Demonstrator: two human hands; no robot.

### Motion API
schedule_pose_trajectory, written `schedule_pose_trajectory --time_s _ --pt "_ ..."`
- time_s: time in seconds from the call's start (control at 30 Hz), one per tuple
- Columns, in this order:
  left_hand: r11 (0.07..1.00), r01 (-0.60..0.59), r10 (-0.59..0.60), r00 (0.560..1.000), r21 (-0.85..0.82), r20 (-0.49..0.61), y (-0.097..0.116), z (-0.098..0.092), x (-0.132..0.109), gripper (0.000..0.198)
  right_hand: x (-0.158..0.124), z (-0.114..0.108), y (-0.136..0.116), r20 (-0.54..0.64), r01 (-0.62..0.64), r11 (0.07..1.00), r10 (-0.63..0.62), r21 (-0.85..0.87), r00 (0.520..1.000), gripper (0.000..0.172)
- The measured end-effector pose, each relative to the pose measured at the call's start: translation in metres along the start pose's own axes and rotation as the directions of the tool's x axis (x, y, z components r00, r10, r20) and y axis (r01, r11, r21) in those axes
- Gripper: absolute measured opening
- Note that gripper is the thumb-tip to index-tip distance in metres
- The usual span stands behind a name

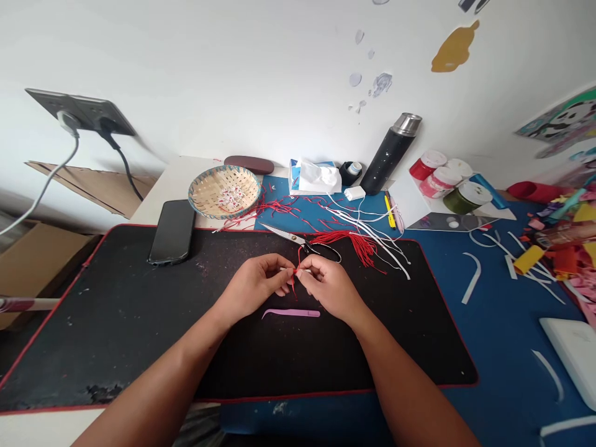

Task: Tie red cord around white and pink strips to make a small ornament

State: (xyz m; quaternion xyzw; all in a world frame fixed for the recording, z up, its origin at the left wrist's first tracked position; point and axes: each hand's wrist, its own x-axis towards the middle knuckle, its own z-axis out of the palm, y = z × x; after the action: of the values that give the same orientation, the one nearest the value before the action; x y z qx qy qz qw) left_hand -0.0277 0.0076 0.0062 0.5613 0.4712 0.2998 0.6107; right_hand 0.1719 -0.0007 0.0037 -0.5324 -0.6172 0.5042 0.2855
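Observation:
Both hands meet over the middle of a black mat (162, 335) with a red edge. My left hand (259, 282) pinches a red cord (294, 289) between thumb and fingers. Close against it, my right hand (328, 285) pinches the same cord, whose ends stick out above and below the fingertips. A bit of white shows at the fingertips, too small to make out. Purple tweezers (292, 313) with a bent tip lie just below the hands. Behind the hands rest scissors (287, 235) with black handles, a bundle of red cords (358, 243) and white cords (372, 231).
A woven basket (198, 194) holding small red-and-white pieces stands at the back left, near a dark phone (172, 233). Along the wall are a tissue pack (319, 178), a black thermos (388, 155) and spools (468, 197). Colourful scraps (565, 261) and a white device (572, 351) lie right.

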Motion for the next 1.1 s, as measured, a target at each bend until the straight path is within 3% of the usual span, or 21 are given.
schedule_pose_trajectory --time_s 0.57,0.77,1.1 --pt "0.999 0.011 -0.010 1.000 -0.042 0.012 0.002 0.005 -0.003 0.014 0.000 0.002 -0.001 0.019 0.034 0.998 -0.033 -0.060 0.999 0.009" --pt "0.997 0.032 -0.031 0.999 -0.077 0.027 -0.001 0.003 -0.001 0.019 0.001 0.002 0.000 0.007 0.031 0.999 -0.030 -0.037 1.000 0.007" --pt "0.995 -0.019 0.018 1.000 -0.097 -0.005 0.001 -0.006 0.003 0.036 0.000 -0.003 -0.006 0.042 -0.067 0.981 0.060 0.184 0.997 0.022"
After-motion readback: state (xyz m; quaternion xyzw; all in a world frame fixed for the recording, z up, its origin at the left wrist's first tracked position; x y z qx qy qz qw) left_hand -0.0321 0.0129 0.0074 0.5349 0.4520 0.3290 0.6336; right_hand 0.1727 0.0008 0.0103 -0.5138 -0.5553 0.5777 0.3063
